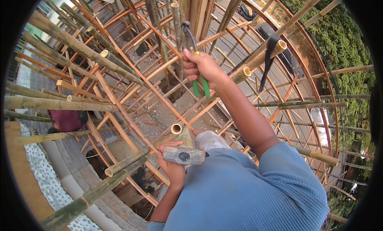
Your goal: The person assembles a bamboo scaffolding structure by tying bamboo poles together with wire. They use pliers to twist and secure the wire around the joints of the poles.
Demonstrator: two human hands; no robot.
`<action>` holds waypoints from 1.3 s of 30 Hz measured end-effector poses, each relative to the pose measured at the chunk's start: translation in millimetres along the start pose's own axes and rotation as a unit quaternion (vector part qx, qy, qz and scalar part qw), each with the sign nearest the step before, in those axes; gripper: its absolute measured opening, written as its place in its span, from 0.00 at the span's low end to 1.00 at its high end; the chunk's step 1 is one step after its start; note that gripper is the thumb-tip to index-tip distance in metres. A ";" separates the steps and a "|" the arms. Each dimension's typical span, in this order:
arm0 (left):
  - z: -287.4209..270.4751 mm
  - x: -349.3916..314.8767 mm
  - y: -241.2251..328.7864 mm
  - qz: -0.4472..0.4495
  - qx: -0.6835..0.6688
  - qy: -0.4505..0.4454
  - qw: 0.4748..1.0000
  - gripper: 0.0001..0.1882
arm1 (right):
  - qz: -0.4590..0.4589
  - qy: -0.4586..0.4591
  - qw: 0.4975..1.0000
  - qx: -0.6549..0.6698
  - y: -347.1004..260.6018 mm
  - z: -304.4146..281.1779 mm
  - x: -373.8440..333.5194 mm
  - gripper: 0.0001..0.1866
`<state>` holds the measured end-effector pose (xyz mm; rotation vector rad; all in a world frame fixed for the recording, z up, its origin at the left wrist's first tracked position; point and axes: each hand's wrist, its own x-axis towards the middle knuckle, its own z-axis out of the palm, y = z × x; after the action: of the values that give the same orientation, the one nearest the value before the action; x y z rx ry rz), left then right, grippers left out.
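Note:
My right hand (202, 67) is raised out ahead and closed around pliers (205, 87) with green handles. Their grey metal jaws point away, toward an upright bamboo pole (175, 17). Close to my waist, my left hand (171, 169) is closed just under the head of a hammer (172, 154). The hammer's handle and part of that hand are hidden beneath the head. A thick cut bamboo pole (177, 128) stands right beside the hammer, its hollow end facing up, and the left fingers are close to its side.
Wooden battens (157, 97) form a frame below and around me. Bamboo poles (76, 39) jut in from the left. Black strips (270, 57) hang over a pole end at the right. A person in maroon (68, 120) is lower down at the left. Green foliage (339, 43) borders the right.

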<state>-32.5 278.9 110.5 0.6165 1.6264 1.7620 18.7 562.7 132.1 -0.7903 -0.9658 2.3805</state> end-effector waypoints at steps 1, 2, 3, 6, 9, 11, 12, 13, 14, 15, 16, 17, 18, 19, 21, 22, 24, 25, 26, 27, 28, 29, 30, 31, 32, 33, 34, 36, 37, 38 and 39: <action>-4.9 0.4 2.0 -0.014 -0.002 -0.012 1.000 0.05 | 0.003 0.049 0.992 -0.115 24.5 -19.0 -1.7 0.15; -9.5 -0.6 -2.4 -0.049 -0.035 -0.002 0.998 0.16 | 0.002 0.118 0.953 -0.278 56.5 -36.9 -5.3 0.16; -14.9 0.8 -10.7 -0.059 -0.040 0.015 0.997 0.18 | 0.005 0.145 0.926 -0.349 95.1 -86.2 -10.0 0.18; -36.0 -3.3 -19.3 -0.104 -0.040 0.055 0.992 0.22 | 0.079 0.216 0.931 -0.284 169.5 -135.6 -67.6 0.14; -79.2 -6.7 -39.5 -0.078 -0.046 0.095 0.991 0.23 | 0.113 0.224 0.947 -0.201 213.7 -144.1 -123.3 0.12; -96.8 -10.2 -37.6 -0.090 -0.037 0.121 0.988 0.23 | 0.147 0.303 0.926 -0.169 246.1 -145.9 -157.6 0.11; -108.7 -11.3 -39.6 -0.086 -0.042 0.120 0.988 0.23 | 0.162 0.340 0.914 -0.152 262.0 -146.1 -172.3 0.12; -117.4 -10.3 -40.2 -0.080 -0.053 0.117 0.989 0.22 | 0.172 0.378 0.899 -0.139 272.6 -149.4 -187.2 0.12; -128.5 -13.0 -38.9 -0.081 -0.043 0.114 0.989 0.22 | 0.190 0.395 0.892 -0.107 295.4 -160.3 -204.4 0.13; -138.9 -12.9 -40.0 -0.083 -0.043 0.107 0.990 0.22 | 0.205 0.415 0.883 -0.077 322.5 -177.0 -223.7 0.14; -152.6 -13.0 -41.8 -0.085 -0.044 0.105 0.990 0.22 | 0.203 0.423 0.883 -0.007 345.1 -187.5 -241.5 0.14; -163.5 -13.3 -44.0 -0.087 -0.048 0.103 0.990 0.22 | 0.199 0.430 0.879 0.060 363.8 -197.7 -260.5 0.14; -173.3 -14.1 -45.4 -0.080 -0.060 0.106 0.989 0.22 | 0.194 0.433 0.871 0.125 378.6 -205.5 -278.6 0.14; -180.4 -17.1 -46.1 -0.082 -0.064 0.107 0.989 0.22 | 0.186 0.436 0.872 0.122 390.5 -212.9 -295.6 0.15; -196.5 -26.4 -44.1 -0.082 -0.064 0.115 0.988 0.22 | 0.177 0.433 0.875 0.120 404.8 -212.2 -319.1 0.16; -204.6 -29.5 -46.9 -0.081 -0.067 0.122 0.987 0.22 | 0.174 0.426 0.878 0.134 403.9 -210.4 -328.2 0.16; -213.0 -34.3 -50.4 -0.094 -0.065 0.127 0.985 0.22 | 0.206 0.433 0.876 0.046 393.5 -207.4 -335.7 0.16; -214.5 -35.9 -53.4 -0.101 -0.065 0.130 0.984 0.22 | 0.222 0.436 0.872 0.001 388.4 -203.8 -338.9 0.17; -214.8 -37.3 -57.2 -0.108 -0.059 0.123 0.985 0.22 | 0.237 0.450 0.861 0.001 397.7 -216.9 -342.6 0.18; -216.7 -37.9 -58.9 -0.109 -0.052 0.118 0.986 0.22 | 0.252 0.456 0.852 -0.062 392.1 -214.2 -340.4 0.17; -224.6 -43.4 -58.2 -0.111 -0.039 0.122 0.986 0.22 | 0.272 0.452 0.841 -0.125 384.2 -206.2 -334.3 0.16; -225.9 -43.7 -58.3 -0.107 -0.046 0.111 0.987 0.22 | 0.290 0.444 0.827 -0.190 375.5 -201.4 -324.3 0.15; -220.5 -40.3 -60.2 -0.112 -0.050 0.100 0.987 0.22 | 0.342 0.400 0.785 -0.327 379.8 -213.5 -320.0 0.15; -215.7 -36.3 -64.1 -0.120 -0.054 0.089 0.987 0.22 | 0.386 0.344 0.724 -0.456 391.6 -239.8 -317.8 0.15; -214.0 -33.2 -68.8 -0.117 -0.053 0.079 0.989 0.22 | 0.403 0.303 0.690 -0.520 398.5 -253.6 -316.3 0.15; -214.0 -31.6 -70.3 -0.110 -0.052 0.072 0.990 0.22 | 0.413 0.260 0.649 -0.583 403.6 -265.8 -313.0 0.15; -213.9 -31.2 -69.0 -0.106 -0.050 0.080 0.990 0.22 | 0.406 0.248 0.651 -0.592 398.3 -267.0 -305.1 0.16; -216.7 -35.4 -67.0 -0.099 -0.050 0.092 0.990 0.22 | 0.386 0.286 0.696 -0.534 390.6 -258.6 -292.9 0.17; -227.2 -43.9 -64.0 -0.094 -0.042 0.112 0.988 0.22 | 0.368 0.323 0.736 -0.469 362.4 -224.6 -280.7 0.17; -231.6 -48.9 -63.2 -0.090 -0.044 0.126 0.987 0.22 | 0.346 0.366 0.765 -0.401 337.0 -202.7 -271.0 0.17; -233.1 -52.7 -64.5 -0.089 -0.048 0.136 0.986 0.22 | 0.242 0.368 0.811 -0.385 328.0 -200.6 -262.9 0.18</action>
<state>-155.7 82.5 23.8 0.1844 1.7057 1.8383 281.1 288.9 -138.3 -2.2781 -1.4649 1.6223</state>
